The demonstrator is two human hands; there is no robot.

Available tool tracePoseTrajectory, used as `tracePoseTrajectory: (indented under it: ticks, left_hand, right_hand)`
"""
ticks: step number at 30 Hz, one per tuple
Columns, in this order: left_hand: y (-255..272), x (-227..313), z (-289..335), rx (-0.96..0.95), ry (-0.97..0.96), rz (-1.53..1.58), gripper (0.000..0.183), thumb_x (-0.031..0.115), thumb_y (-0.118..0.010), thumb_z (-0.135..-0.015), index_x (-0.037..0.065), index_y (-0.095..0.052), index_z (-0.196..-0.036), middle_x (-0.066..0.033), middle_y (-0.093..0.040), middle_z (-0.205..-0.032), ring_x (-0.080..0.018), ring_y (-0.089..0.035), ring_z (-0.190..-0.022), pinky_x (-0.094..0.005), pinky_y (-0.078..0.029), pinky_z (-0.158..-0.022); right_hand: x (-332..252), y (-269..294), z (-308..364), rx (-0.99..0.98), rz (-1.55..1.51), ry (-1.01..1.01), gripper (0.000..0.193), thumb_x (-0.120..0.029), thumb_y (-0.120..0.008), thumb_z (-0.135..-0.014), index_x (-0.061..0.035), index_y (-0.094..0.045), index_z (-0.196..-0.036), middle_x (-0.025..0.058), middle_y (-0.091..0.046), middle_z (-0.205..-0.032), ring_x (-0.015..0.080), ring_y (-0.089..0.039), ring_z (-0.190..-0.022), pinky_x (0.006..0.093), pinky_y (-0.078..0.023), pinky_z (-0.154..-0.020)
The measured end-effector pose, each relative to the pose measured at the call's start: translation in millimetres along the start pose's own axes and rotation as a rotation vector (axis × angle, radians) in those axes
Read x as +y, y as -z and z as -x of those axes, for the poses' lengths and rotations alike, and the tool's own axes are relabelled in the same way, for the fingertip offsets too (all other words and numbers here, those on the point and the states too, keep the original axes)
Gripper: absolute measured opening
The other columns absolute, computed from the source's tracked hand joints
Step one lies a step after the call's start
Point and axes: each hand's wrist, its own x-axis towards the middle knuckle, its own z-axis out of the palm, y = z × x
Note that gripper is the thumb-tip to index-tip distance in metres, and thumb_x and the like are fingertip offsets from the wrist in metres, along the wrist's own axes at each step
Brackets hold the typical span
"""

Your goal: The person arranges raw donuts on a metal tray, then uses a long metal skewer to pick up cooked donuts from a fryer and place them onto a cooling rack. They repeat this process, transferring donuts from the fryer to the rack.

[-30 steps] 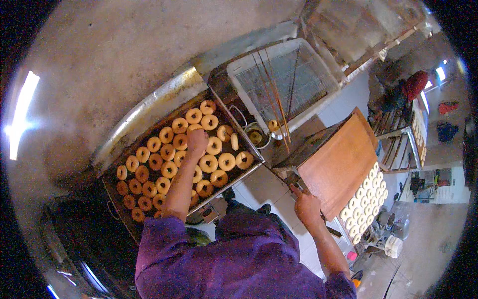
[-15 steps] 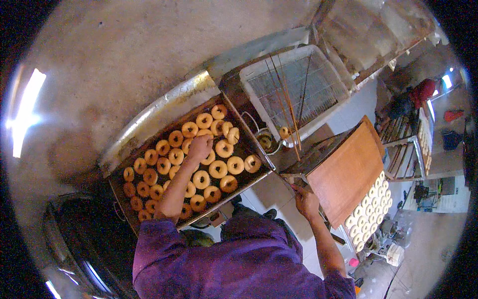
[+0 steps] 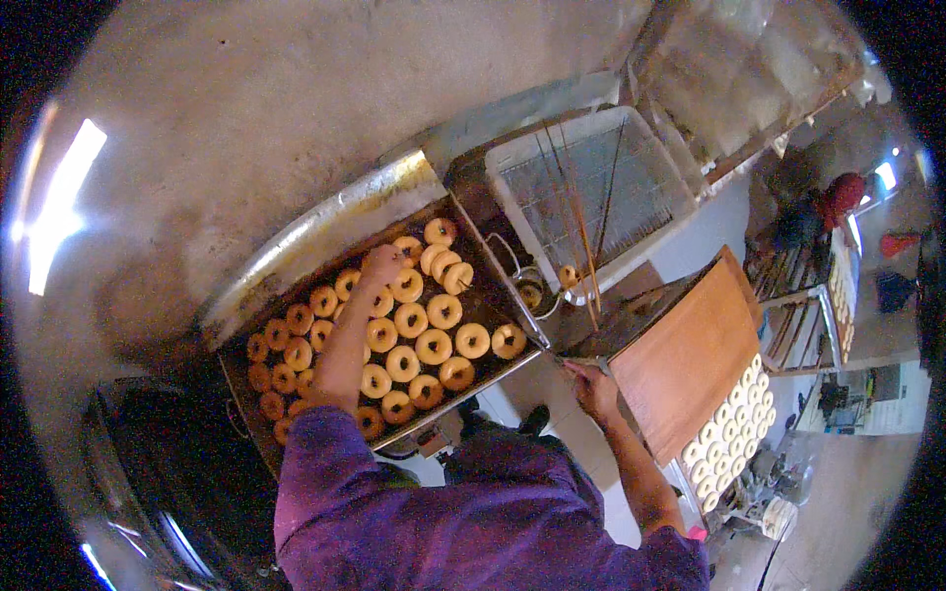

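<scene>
Ring doughnuts [image 3: 434,346] float in rows in the dark oil of a rectangular fryer [image 3: 493,258], golden brown on the left and paler on the right. My left hand [image 3: 382,264] reaches over them to the far side, fingers closed beside a doughnut near the back wall. What it grips, if anything, is hidden. Just right of it, several doughnuts [image 3: 445,264] overlap in a slanting line. My right hand [image 3: 595,391] hangs between the fryer's right corner and a brown board [image 3: 680,355], fingers pinched together; what is between them is too small to make out.
A wire-grid draining tray [image 3: 591,187] stands behind right, with long thin sticks [image 3: 576,222] leaning across it. Beside it sits a small pot [image 3: 532,294]. Pale raw dough rings [image 3: 729,433] lie on a tray partly under the board. A rack [image 3: 813,315] stands farther right.
My left hand has moved away toward the fryer's back wall, past the doughnuts it was over. The right hand stays near the fryer corner. The whole view has shifted slightly.
</scene>
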Motion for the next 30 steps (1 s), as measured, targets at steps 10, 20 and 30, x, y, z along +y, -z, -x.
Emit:
tracePoseTrajectory:
  ticks: [10, 20, 30]
  left_hand:
    - [27.1, 45.7, 102.5, 0.065, -0.190, 0.176, 0.024, 0.024, -0.065, -0.096, 0.004, -0.077, -0.104, -0.0139, -0.077, -0.097, -0.0265, -0.073, -0.088, -0.0388, -0.056, -0.083]
    - [-64.7, 106.5, 146.0, 0.195, 0.147, -0.126, 0.023, 0.021, -0.063, -0.093, -0.001, -0.072, -0.091, -0.0254, -0.071, -0.088, -0.0388, -0.071, -0.085, -0.0513, -0.056, -0.081]
    - [-36.3, 45.7, 145.1, 0.069, 0.037, 0.082, 0.025, 0.025, -0.064, -0.093, 0.003, -0.074, -0.101, -0.0197, -0.074, -0.093, -0.0372, -0.072, -0.088, -0.0482, -0.056, -0.084]
  right_hand:
    - [53.6, 52.8, 26.1, -0.196, -0.264, -0.046, 0.031, -0.005, -0.062, -0.097, -0.0062, -0.072, -0.126, 0.0165, -0.076, -0.112, 0.0220, -0.074, -0.100, 0.0326, -0.056, -0.091]
    - [11.1, 160.4, 4.0, -0.263, 0.344, 0.132, 0.034, -0.014, -0.061, -0.090, -0.0205, -0.075, -0.121, 0.0170, -0.074, -0.090, 0.0344, -0.072, -0.077, 0.0484, -0.058, -0.068]
    - [44.1, 30.0, -8.7, -0.243, -0.114, 0.195, 0.038, -0.020, -0.059, -0.094, -0.0213, -0.070, -0.131, 0.0194, -0.074, -0.109, 0.0355, -0.071, -0.080, 0.0465, -0.057, -0.071]
